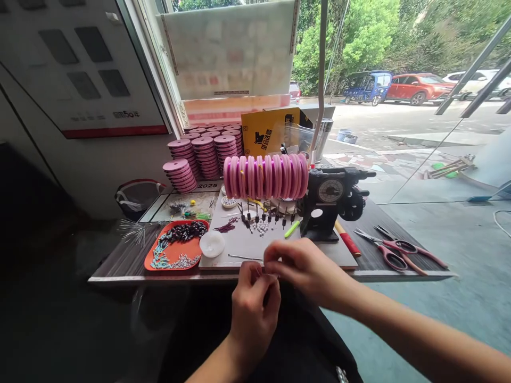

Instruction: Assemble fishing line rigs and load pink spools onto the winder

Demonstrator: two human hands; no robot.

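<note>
My left hand [255, 298] and my right hand [293, 263] meet at the front edge of the work board, both with fingers pinched together. Whatever sits between the fingertips is too small to make out. A thin dark rod-like piece [244, 257] lies on the white board [235, 266] just beyond my left hand. Behind the hands, a row of pink spools [265, 176] is mounted on a black winding machine [329, 205] with a round dial. Small white beads [262, 227] and short black pieces with thin stems [257, 215] lie below the spools.
An orange tray [175, 247] holds small black, teal and silver parts. Beside it sits a white round dish [212, 243]. At right lie scissors [389, 252], pliers [415, 247] and a red-wrapped handle [348, 242]. Stacked pink spools [202, 154] and a yellow box [265, 133] stand behind.
</note>
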